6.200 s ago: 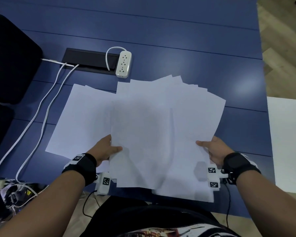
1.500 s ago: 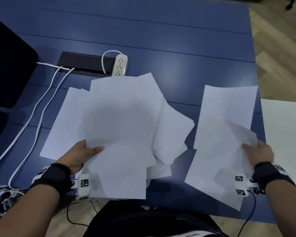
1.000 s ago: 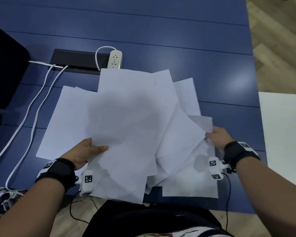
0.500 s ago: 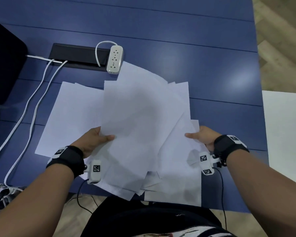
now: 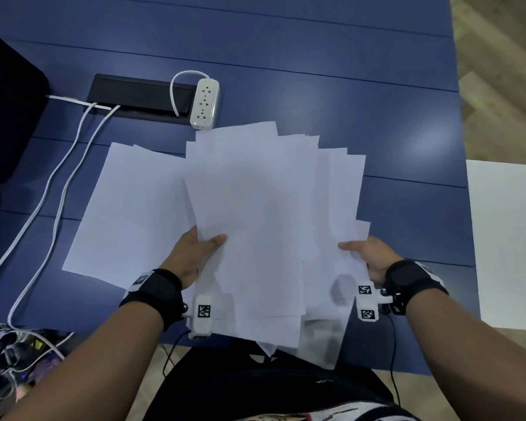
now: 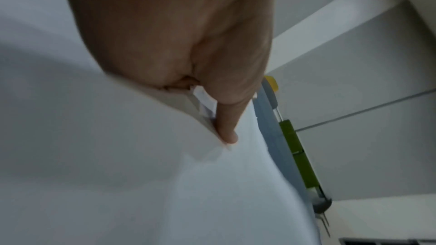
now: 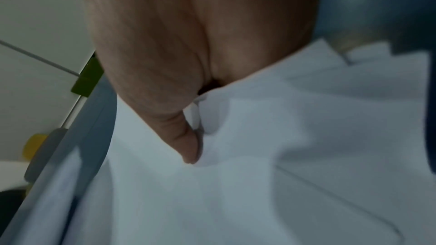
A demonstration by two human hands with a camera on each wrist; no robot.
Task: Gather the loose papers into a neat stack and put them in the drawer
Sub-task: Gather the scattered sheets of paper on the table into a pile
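A fanned bundle of white papers (image 5: 271,214) is held above the near edge of the blue table (image 5: 316,71). My left hand (image 5: 201,247) grips its left edge, thumb on top; the wrist view shows that thumb (image 6: 226,128) pressed on the papers (image 6: 118,174). My right hand (image 5: 365,253) grips the right edge, its thumb (image 7: 186,146) on the sheets (image 7: 283,156). The fingers of both hands are hidden under the bundle. More white sheets (image 5: 125,208) lie flat on the table to the left, partly under the bundle. No drawer is in view.
A white power strip (image 5: 204,103) and a black cable box (image 5: 140,98) lie beyond the papers, with white cables (image 5: 58,189) running to the left edge. A dark object (image 5: 6,110) sits at far left. A white surface (image 5: 507,238) adjoins the table on the right.
My right hand had carried a few sheets off to the right, then brought them back to the bundle. Both hands now hold it together, less skewed than before.
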